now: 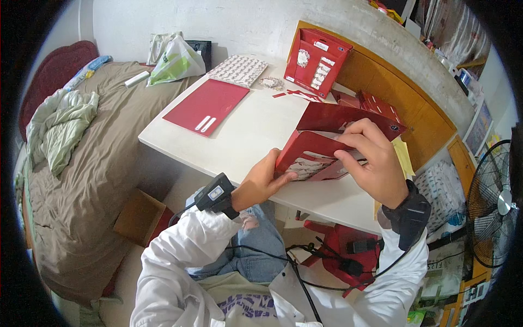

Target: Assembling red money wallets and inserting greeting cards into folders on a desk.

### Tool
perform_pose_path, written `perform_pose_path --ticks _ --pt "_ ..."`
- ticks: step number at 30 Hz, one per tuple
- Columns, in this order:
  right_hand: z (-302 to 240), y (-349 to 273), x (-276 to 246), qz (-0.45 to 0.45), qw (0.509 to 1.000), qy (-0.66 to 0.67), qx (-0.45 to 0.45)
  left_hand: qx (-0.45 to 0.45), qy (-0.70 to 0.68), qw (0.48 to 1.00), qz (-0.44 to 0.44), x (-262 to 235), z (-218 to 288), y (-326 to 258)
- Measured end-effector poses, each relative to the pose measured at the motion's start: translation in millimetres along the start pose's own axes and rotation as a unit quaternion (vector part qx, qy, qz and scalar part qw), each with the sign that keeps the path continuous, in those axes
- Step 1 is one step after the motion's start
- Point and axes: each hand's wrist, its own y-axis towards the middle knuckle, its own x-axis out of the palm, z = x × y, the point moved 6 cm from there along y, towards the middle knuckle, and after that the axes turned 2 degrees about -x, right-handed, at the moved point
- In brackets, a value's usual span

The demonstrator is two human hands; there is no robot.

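Note:
A red cardboard box (308, 146) with cut-out windows is held up over the near right part of the white table. Its wide flap (357, 117) stands open, and a patterned white content shows through the windows. My left hand (262, 179) grips the box's lower left side, thumb across the front and fingers behind. At the open mouth, my right hand (370, 158) has its bent fingers and thumb around the right-hand edge. The fingertips reach partly inside, so what they touch there is hidden. Both wrists carry black straps, the left one with a small device.
On the white table (212, 155) lie a flat red sheet (208, 106), a patterned white sheet (238, 70), a beaded loop (271, 83) and red strips (300, 95). Behind stands another red box (318, 62). A black fan (493, 204) is at right, a bed (109, 147) at left. Cables cross my lap.

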Motion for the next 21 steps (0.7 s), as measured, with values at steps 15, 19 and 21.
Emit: perform_pose_path --ticks 15,19,21 --pt "39 -6 -29 0.032 0.997 -0.019 0.061 -0.01 -0.062 0.997 0.035 -3 -2 8" --pt "58 -17 -36 0.037 0.995 -0.052 0.08 -0.05 -0.079 0.995 0.022 -3 -6 10" --pt "62 -21 -34 0.04 0.995 -0.055 0.076 -0.044 -0.074 0.996 0.021 -3 -7 11"
